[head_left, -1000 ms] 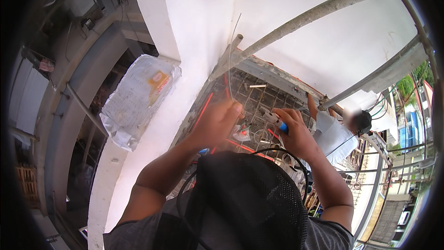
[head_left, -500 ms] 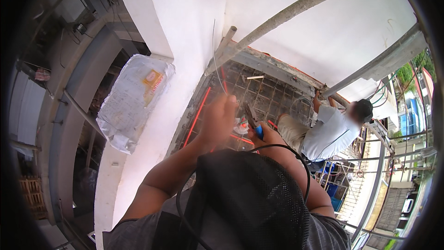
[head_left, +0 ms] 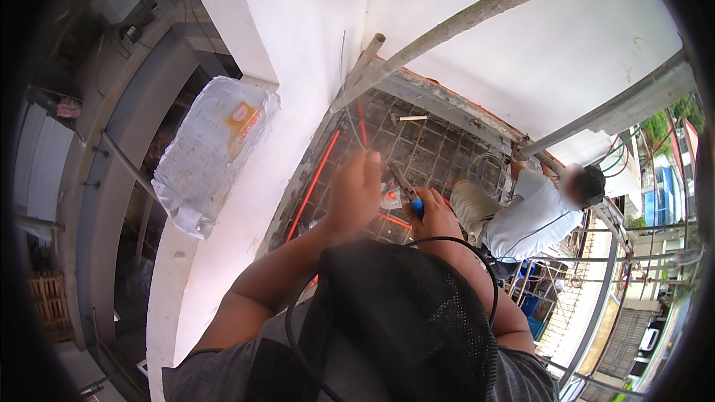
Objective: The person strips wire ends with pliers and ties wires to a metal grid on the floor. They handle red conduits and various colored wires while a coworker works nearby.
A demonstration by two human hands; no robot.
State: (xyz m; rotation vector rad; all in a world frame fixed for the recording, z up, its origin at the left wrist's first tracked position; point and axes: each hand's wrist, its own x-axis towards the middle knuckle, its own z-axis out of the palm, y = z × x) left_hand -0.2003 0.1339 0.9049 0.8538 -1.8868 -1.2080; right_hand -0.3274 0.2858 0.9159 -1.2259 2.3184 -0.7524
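My left hand (head_left: 354,192) is closed around a thin wire (head_left: 356,129), which rises out of the fist toward the white wall. Just to its right, my right hand (head_left: 439,216) grips a pair of pliers (head_left: 403,181) with blue on the handle. The plier jaws point up and to the left, apart from the left fist. Whether the jaws are closed is too small to tell. A small clear plastic bag (head_left: 391,197) with something red shows between the two hands.
Below spreads a rebar grid (head_left: 428,141) with an orange-red pipe (head_left: 316,182). A crumpled white sack (head_left: 212,156) lies on the ledge at left. Metal scaffold pipes (head_left: 477,26) cross above. A co-worker (head_left: 529,208) in a light shirt crouches at right.
The view has shifted slightly. My left hand still holds the wire and my right the pliers; the plier jaws sit a little closer to the left fist.
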